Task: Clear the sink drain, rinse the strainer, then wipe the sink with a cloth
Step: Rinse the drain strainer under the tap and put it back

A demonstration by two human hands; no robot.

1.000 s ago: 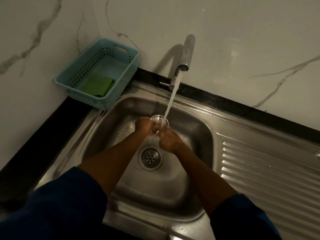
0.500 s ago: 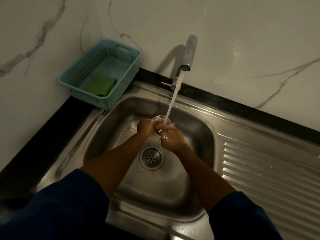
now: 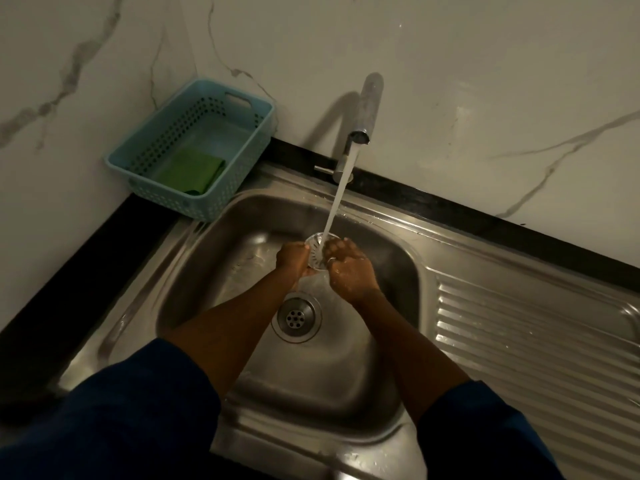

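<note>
Round perforated metal strainer: twelve o'clock of open steel drain; left hand and right hand grip its rim under running water; rinse under way; folded green cloth, ten o'clock, untouched; wiping remains.

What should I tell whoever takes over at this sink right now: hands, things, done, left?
Left hand grips the strainer at its left edge; right hand holds the right edge, under running water from the tap.
Drain in the sink is uncovered and looks clear.
Green cloth lies in the blue basket, back left of the sink.
Done: strainer out, rinse under way. Left: finish rinsing, refit it, wipe sink with cloth.
</note>
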